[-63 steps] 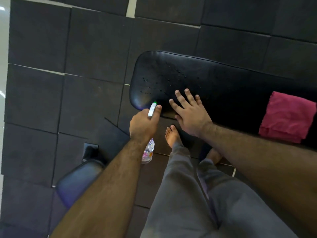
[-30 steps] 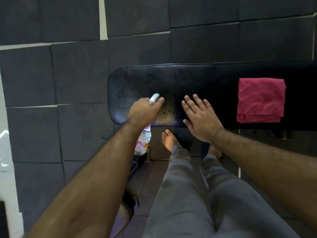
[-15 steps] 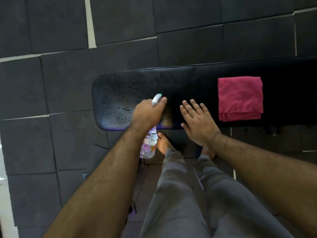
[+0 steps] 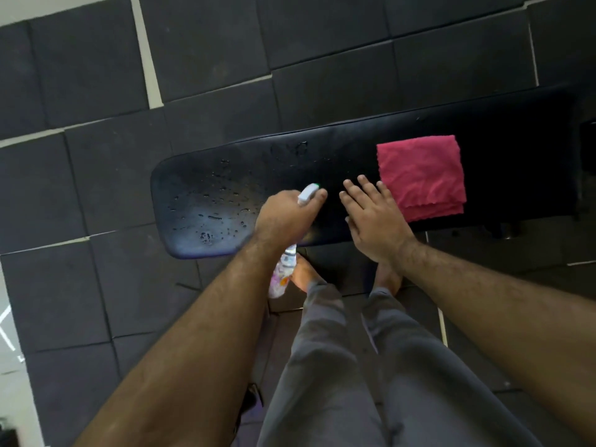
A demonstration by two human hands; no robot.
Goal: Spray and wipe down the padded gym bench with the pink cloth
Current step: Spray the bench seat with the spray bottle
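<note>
A black padded gym bench (image 4: 354,150) runs across the view, its left end beaded with droplets. My left hand (image 4: 285,217) grips a small spray bottle (image 4: 283,272) over the bench's near edge, white nozzle pointing at the pad. My right hand (image 4: 374,217) lies flat on the pad with fingers spread, just right of the nozzle. A folded pink cloth (image 4: 421,177) rests on the bench, touching the right side of my right hand's fingers.
Dark foam floor tiles (image 4: 96,175) surround the bench, with pale seams showing between them. My bare feet (image 4: 303,272) and grey trouser legs stand close against the bench's near side. A dark bench support (image 4: 503,227) sits under the right part.
My left hand with the bottle has shifted rightwards along the bench, toward my right hand. More droplets lie on the left end. The right hand has stayed flat on the pad.
</note>
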